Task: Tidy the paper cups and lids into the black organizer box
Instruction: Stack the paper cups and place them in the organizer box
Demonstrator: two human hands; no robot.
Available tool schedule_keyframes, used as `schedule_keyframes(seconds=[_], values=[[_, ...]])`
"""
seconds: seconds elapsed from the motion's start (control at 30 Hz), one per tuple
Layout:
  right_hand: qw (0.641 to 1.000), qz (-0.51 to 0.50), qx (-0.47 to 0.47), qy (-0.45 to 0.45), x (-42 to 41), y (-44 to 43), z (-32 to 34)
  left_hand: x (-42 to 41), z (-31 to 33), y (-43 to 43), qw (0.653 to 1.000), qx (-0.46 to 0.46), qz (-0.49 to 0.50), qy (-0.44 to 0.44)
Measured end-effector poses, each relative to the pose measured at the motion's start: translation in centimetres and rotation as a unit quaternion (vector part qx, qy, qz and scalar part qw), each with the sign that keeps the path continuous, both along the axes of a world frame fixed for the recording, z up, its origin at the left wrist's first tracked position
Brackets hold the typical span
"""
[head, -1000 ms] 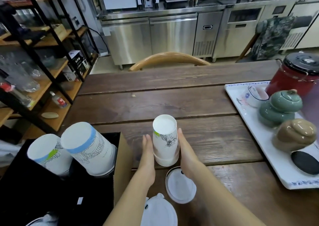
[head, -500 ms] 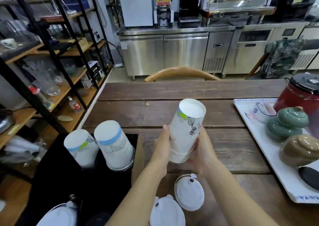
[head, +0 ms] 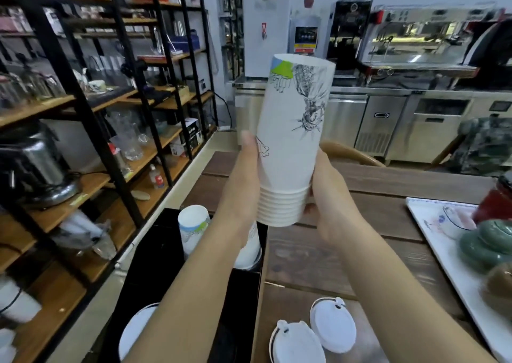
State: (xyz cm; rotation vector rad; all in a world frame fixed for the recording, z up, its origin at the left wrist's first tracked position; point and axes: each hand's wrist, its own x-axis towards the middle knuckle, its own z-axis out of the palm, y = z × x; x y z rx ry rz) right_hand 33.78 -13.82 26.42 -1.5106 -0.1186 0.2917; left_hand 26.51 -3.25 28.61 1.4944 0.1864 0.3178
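An upside-down stack of white paper cups (head: 291,141) with a black sketch print is held high above the table, tilted slightly right. My left hand (head: 246,174) presses its left side and my right hand (head: 329,196) cups its right side near the rims. Below, the black organizer box (head: 155,252) sits at the table's left edge with another inverted cup stack (head: 192,229) inside; a second one is mostly hidden behind my left arm. A white lid (head: 135,332) lies in the box's near part. Two stacks of white lids (head: 332,326) (head: 296,343) lie on the table.
A white tray (head: 454,268) with green and brown lidded jars (head: 487,246) and a red pot lies at the right. Black metal shelves (head: 83,108) with glassware stand to the left. A wooden chair back (head: 349,152) and steel counters are behind the table.
Both hands have lifted the cup stack from the table up to well above it. My view has tipped upward and shifted left.
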Motion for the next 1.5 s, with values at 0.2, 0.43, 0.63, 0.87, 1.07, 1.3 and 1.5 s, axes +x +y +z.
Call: schedule_keyframes(seconds=[0.2, 0.43, 0.63, 0.87, 1.07, 1.3, 1.5], values=[[0.997, 0.064, -0.032, -0.042, -1.9, 7.8, 2.7, -1.5, 0.8, 6.9, 0.994, -0.035, 0.078, -0.063], [0.989, 0.104, -0.098, -0.027, -1.6, 13.7, 2.3, -0.5, -2.6, 13.1, 0.985, -0.078, 0.148, -0.040], [0.977, 0.132, -0.166, 0.016, -1.0, 15.4, 0.1, 1.3, -7.5, 15.5, 0.982, -0.119, 0.147, 0.008], [0.974, 0.111, -0.183, 0.067, 0.1, 16.8, -1.8, 2.5, -10.5, 15.5, 0.964, -0.215, 0.132, 0.079], [0.981, 0.090, -0.162, 0.057, 0.6, 17.4, -2.8, 3.0, -12.3, 16.1, 0.961, -0.209, 0.145, 0.106], [0.982, 0.090, -0.037, 0.163, 0.9, 16.9, -2.9, 3.2, -11.3, 16.6, 0.969, -0.145, 0.174, 0.095], [0.954, 0.227, -0.029, 0.192, 1.8, 15.2, -2.5, 2.5, -11.8, 16.0, 0.978, -0.063, 0.167, 0.108]])
